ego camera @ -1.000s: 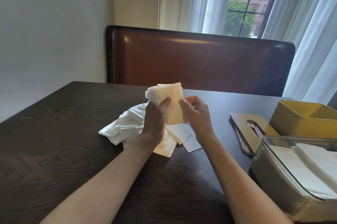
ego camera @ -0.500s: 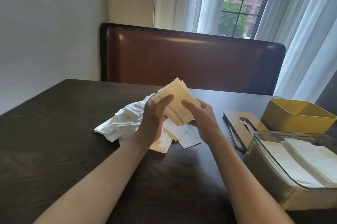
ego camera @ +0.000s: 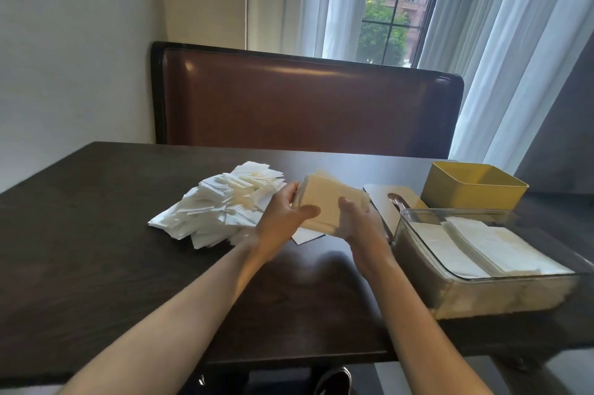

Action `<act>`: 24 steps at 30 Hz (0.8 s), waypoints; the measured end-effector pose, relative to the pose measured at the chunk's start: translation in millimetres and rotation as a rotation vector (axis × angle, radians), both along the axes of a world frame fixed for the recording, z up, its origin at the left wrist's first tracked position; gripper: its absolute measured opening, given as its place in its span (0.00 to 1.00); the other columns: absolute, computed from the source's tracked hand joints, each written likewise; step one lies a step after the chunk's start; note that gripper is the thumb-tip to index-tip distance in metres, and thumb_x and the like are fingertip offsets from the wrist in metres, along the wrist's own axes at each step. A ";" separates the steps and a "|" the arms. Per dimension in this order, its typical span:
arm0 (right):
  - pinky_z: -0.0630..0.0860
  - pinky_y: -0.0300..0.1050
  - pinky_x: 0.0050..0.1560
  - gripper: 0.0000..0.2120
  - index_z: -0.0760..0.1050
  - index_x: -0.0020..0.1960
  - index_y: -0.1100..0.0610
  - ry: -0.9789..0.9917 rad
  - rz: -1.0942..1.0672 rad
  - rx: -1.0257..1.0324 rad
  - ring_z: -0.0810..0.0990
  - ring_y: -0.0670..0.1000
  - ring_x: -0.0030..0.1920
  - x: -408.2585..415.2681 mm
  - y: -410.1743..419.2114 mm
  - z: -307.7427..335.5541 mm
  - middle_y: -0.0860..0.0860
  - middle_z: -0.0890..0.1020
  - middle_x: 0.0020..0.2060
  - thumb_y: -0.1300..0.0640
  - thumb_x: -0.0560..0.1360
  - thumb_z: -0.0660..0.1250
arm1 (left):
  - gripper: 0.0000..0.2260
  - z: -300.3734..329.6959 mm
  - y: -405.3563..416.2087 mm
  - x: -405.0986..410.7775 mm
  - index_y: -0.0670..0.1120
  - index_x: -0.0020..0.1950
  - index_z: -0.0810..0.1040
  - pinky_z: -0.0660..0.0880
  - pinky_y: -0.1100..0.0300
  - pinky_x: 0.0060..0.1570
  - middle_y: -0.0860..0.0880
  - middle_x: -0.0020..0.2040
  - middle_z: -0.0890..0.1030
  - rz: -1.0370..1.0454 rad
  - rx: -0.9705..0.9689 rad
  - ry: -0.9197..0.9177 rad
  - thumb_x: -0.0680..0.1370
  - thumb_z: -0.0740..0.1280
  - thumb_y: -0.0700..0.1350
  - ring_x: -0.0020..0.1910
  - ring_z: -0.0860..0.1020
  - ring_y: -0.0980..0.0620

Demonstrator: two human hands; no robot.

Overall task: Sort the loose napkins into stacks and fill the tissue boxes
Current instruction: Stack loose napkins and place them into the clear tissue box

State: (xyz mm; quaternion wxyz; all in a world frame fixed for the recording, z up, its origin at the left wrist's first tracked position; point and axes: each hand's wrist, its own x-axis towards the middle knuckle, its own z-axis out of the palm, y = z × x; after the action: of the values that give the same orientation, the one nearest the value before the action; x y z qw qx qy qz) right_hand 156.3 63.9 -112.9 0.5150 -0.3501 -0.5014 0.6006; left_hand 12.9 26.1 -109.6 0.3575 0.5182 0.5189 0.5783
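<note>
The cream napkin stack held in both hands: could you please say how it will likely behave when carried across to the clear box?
The napkin stack probably stays fairly flat, since the left hand and right hand grip opposite ends. It is likely light. Its layers show stepped edges, so loose sheets may slide or fan out, as in the loose pile.
</note>
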 end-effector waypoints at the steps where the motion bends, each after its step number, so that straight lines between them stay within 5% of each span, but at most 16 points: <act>1: 0.79 0.61 0.55 0.14 0.74 0.61 0.57 -0.029 0.003 0.022 0.79 0.55 0.52 4.0 -2.9 -1.5 0.57 0.80 0.52 0.56 0.77 0.66 | 0.20 -1.3 -3.7 2.5 0.49 0.59 0.77 0.79 0.48 0.56 0.44 0.53 0.84 0.001 -0.011 0.002 0.67 0.71 0.45 0.55 0.81 0.45; 7: 0.80 0.40 0.45 0.11 0.78 0.57 0.60 -0.160 -0.060 0.179 0.83 0.49 0.48 26.3 -22.3 -8.6 0.42 0.84 0.42 0.66 0.75 0.70 | 0.20 -8.7 -25.2 13.9 0.52 0.66 0.73 0.78 0.60 0.44 0.46 0.52 0.81 0.054 0.014 0.073 0.77 0.70 0.38 0.51 0.81 0.49; 12: 0.81 0.47 0.50 0.17 0.77 0.60 0.57 -0.091 -0.067 0.053 0.82 0.52 0.50 35.5 -36.7 -9.3 0.56 0.83 0.50 0.70 0.74 0.69 | 0.22 -12.2 -41.0 37.3 0.53 0.66 0.75 0.73 0.68 0.44 0.50 0.51 0.78 0.101 0.036 0.186 0.76 0.66 0.34 0.48 0.77 0.54; 17: 0.75 0.42 0.48 0.13 0.75 0.61 0.54 -0.008 -0.177 -0.012 0.78 0.45 0.50 22.5 -44.0 -7.1 0.50 0.80 0.51 0.58 0.77 0.67 | 0.08 -7.8 -36.3 72.6 0.50 0.54 0.81 0.73 0.65 0.45 0.53 0.48 0.82 0.276 0.002 -0.132 0.78 0.68 0.50 0.48 0.79 0.58; 20: 0.75 0.42 0.46 0.08 0.76 0.55 0.51 0.011 -0.261 -0.034 0.79 0.44 0.47 11.3 -42.2 -5.7 0.48 0.81 0.48 0.50 0.77 0.68 | 0.04 -5.4 -24.2 84.3 0.54 0.45 0.79 0.77 0.56 0.51 0.52 0.47 0.83 0.453 0.007 -0.209 0.79 0.68 0.49 0.50 0.81 0.52; 24: 0.78 0.45 0.48 0.05 0.77 0.45 0.48 -0.038 -0.379 -0.048 0.81 0.46 0.46 5.6 -35.5 -4.8 0.48 0.83 0.43 0.48 0.74 0.71 | 0.06 -5.4 -18.9 86.2 0.50 0.47 0.80 0.75 0.57 0.51 0.53 0.46 0.82 0.588 0.012 -0.294 0.80 0.64 0.43 0.50 0.80 0.51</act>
State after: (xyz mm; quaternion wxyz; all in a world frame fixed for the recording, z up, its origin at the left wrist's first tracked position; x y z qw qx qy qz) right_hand 161.9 28.4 -117.6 0.6009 -0.4618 -0.4217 0.4979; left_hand 99.1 7.2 -115.0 0.2434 0.2593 0.5856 0.7284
